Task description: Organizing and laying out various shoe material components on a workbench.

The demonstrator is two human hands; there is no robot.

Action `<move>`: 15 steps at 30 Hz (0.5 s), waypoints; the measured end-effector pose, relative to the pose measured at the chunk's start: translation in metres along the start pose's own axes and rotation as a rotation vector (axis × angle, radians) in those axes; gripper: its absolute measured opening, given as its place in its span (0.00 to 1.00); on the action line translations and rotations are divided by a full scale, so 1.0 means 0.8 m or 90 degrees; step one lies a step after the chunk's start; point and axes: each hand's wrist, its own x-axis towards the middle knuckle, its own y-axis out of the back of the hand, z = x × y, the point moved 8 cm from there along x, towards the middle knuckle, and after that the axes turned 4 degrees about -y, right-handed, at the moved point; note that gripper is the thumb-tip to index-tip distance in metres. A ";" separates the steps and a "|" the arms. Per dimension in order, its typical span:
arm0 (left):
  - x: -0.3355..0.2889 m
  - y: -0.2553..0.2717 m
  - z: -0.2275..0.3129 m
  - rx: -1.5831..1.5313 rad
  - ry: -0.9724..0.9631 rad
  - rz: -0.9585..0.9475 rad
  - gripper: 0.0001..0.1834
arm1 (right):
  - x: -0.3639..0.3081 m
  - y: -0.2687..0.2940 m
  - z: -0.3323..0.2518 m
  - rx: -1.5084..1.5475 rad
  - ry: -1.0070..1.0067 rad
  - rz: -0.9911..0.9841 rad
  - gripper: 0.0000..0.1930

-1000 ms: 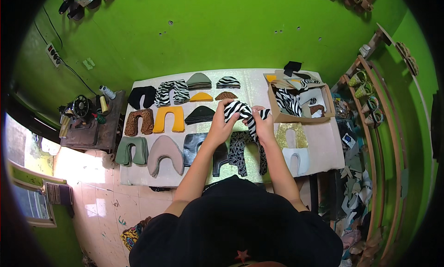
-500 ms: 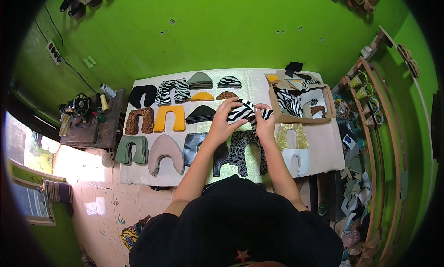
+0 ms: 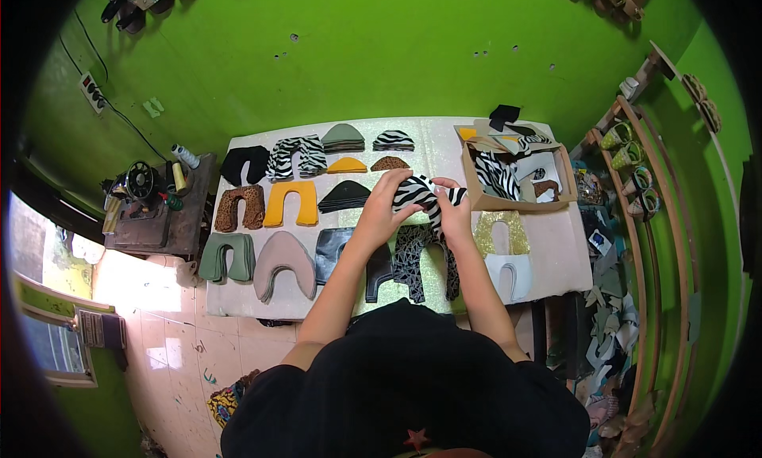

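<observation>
Both of my hands hold a zebra-striped cut piece (image 3: 419, 193) above the middle of the white table (image 3: 556, 244). My left hand (image 3: 384, 206) grips its left side and my right hand (image 3: 454, 212) grips its right side. Below them lie a dark patterned U-shaped piece (image 3: 417, 255) and a black glossy piece (image 3: 333, 248). A dark half-round piece (image 3: 344, 194) lies just left of my left hand.
Rows of U-shaped and half-round pieces cover the table: orange (image 3: 289, 203), leopard (image 3: 240, 208), green (image 3: 226, 256), taupe (image 3: 283, 259), gold glitter (image 3: 500, 232), white (image 3: 508, 271). A cardboard box (image 3: 475, 190) of pieces stands at right. A sewing machine (image 3: 143, 184) sits left.
The zebra piece has been turned and lowered slightly between my hands; my hands have drawn closer over the table's middle.
</observation>
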 end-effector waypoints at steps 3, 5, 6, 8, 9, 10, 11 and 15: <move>0.001 -0.001 0.001 0.037 -0.020 -0.010 0.28 | 0.000 -0.001 0.001 0.023 0.000 -0.020 0.07; 0.000 0.000 0.003 0.044 -0.021 -0.008 0.28 | 0.000 -0.001 0.001 0.026 0.002 -0.037 0.07; -0.001 0.000 0.004 0.050 -0.023 -0.006 0.28 | 0.000 -0.003 0.001 0.028 0.005 -0.054 0.07; -0.001 -0.001 0.002 0.033 0.002 -0.028 0.28 | -0.001 -0.003 -0.002 0.029 0.013 -0.062 0.08; -0.002 -0.003 -0.001 0.017 0.028 -0.048 0.28 | -0.001 -0.005 -0.004 0.028 0.021 -0.072 0.08; -0.002 -0.002 -0.002 0.017 0.028 -0.048 0.28 | -0.002 -0.005 -0.005 0.029 0.020 -0.072 0.08; -0.002 -0.001 -0.003 0.025 0.023 -0.045 0.28 | -0.003 -0.007 -0.006 0.039 0.016 -0.079 0.09; -0.004 -0.003 -0.007 0.035 0.029 -0.040 0.29 | -0.005 -0.011 -0.007 0.040 0.014 -0.099 0.12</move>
